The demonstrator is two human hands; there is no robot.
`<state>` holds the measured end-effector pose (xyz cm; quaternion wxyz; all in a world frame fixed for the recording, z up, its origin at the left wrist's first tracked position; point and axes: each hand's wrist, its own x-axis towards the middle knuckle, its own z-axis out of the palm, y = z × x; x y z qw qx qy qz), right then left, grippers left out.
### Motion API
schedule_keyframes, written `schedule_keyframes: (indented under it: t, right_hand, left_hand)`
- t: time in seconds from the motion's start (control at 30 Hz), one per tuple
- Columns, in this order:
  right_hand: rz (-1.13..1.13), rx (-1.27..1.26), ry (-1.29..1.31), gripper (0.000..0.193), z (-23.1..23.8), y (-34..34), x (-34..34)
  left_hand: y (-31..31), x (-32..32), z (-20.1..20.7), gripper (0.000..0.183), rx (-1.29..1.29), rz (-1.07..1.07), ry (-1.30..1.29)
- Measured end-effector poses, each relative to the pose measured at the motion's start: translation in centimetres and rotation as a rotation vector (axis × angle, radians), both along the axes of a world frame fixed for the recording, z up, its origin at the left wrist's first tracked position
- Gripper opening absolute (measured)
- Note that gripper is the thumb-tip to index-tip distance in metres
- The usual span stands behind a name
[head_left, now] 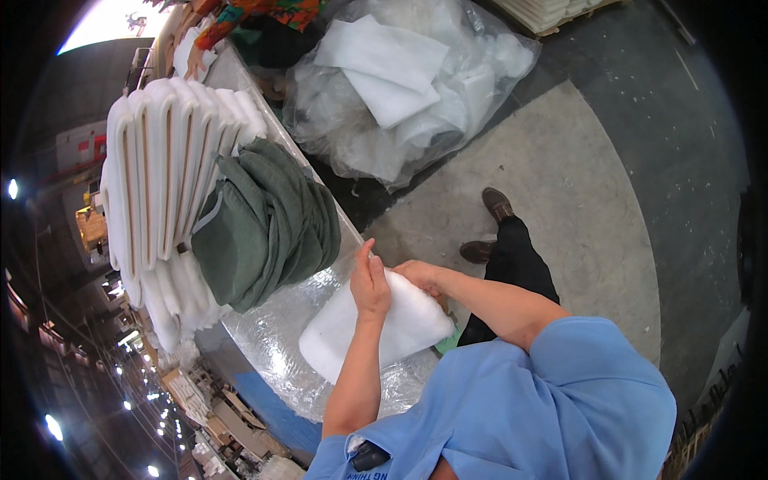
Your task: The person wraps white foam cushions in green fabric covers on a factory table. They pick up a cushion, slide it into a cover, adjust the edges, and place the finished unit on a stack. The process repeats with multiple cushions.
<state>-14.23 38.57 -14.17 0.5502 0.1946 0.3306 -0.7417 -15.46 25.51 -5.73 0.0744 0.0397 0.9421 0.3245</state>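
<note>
A soft white fibre cushion pad [420, 316] lies on the plastic-covered table in front of my body. My left hand [370, 284] rests on the pad's far end, its fingers stretched out and pointing away from me. My right hand [419, 275] is closed round the far right corner of the same pad, its fingertips partly hidden. Left of my hands is a pile of dark green fabric covers [276, 228]. Behind and beside them stand several thick folded white pads [156, 172], packed in a row.
Clear film covers the table [268, 340]. Past its far right edge, a large transparent bag [344, 148] of white wadding [392, 68] sits on the floor. My legs and brown shoes [496, 204] show on the concrete at right. A bit of light green material [448, 342] shows beside the pad.
</note>
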Motion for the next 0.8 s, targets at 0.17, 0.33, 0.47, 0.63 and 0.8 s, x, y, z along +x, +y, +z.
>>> schedule_keyframes:
  t: [0.17, 0.33, 0.47, 0.63, 0.8]
  right_hand:
    - [0.106, 0.078, 0.276, 0.035, -4.2, -1.1, 2.1]
    - [0.194, 0.315, 0.292, 0.023, -5.4, 0.7, 6.0]
    - [0.009, 0.158, 0.219, 0.021, -3.8, 4.3, 5.2]
    - [-0.300, -0.016, -0.075, 0.036, -0.5, 5.3, 4.2]
    - [-0.307, -0.095, -0.037, 0.031, -0.7, 1.1, 5.2]
  left_hand:
    - [0.1, -0.3, -0.3, 0.039, 0.013, -0.046, -0.005]
    - [-0.2, -0.5, 0.9, 0.043, -0.138, -0.129, -0.125]
    - [0.0, -2.0, 1.1, 0.041, -0.205, -0.243, -0.234]
    - [0.3, -2.3, 1.1, 0.045, -0.287, -0.176, -0.399]
    - [0.7, -2.3, 0.7, 0.045, -0.315, -0.159, -0.351]
